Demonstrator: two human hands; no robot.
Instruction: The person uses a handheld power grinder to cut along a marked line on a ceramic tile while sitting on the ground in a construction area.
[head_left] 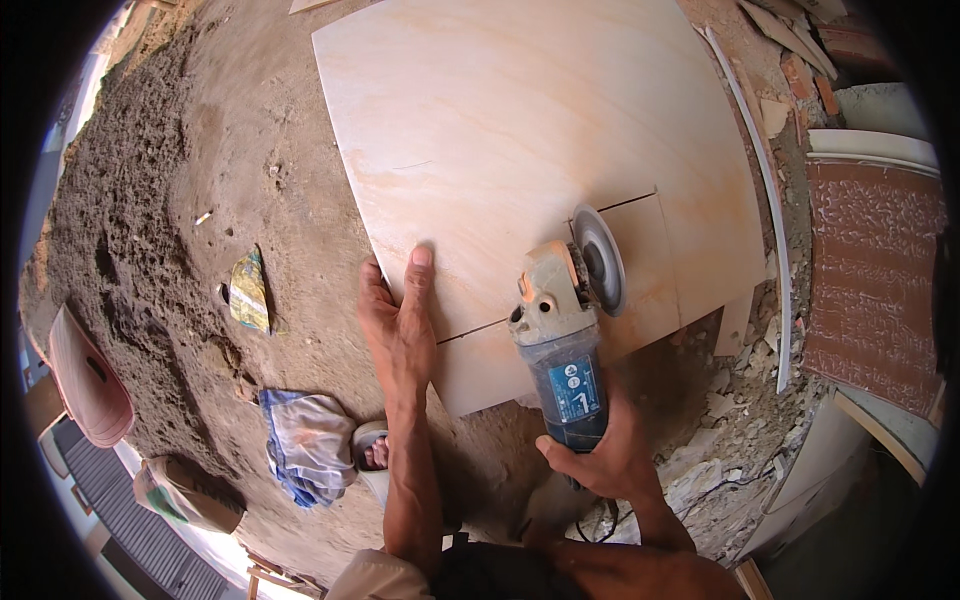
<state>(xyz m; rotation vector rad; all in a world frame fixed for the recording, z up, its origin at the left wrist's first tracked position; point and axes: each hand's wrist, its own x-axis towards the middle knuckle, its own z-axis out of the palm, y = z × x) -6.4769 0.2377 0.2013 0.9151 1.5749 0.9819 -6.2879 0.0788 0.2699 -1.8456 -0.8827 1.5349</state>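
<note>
A large cream tile (520, 110) with faint orange veining lies before me. Its left edge is in my left hand (400, 325), thumb on top and fingers curled at the side, partly hidden. My right hand (612, 455) is wrapped round the blue-grey body of an angle grinder (565, 375). The grinder's round grey disc (600, 262) stands on edge over the tile's near right part, by a dark cut line (630, 200). Another dark line (472, 330) runs between my left hand and the grinder. Whether the disc touches the tile cannot be made out.
Rubble (720, 430) and a long white strip (762, 190) lie right of the tile, with a brown patterned panel (870, 280) beyond. On the left are a crumpled cloth (305, 445), a yellow wrapper (248, 290), a sack (188, 495) and a pink basin-like object (92, 385). A cable (597, 535) trails near me.
</note>
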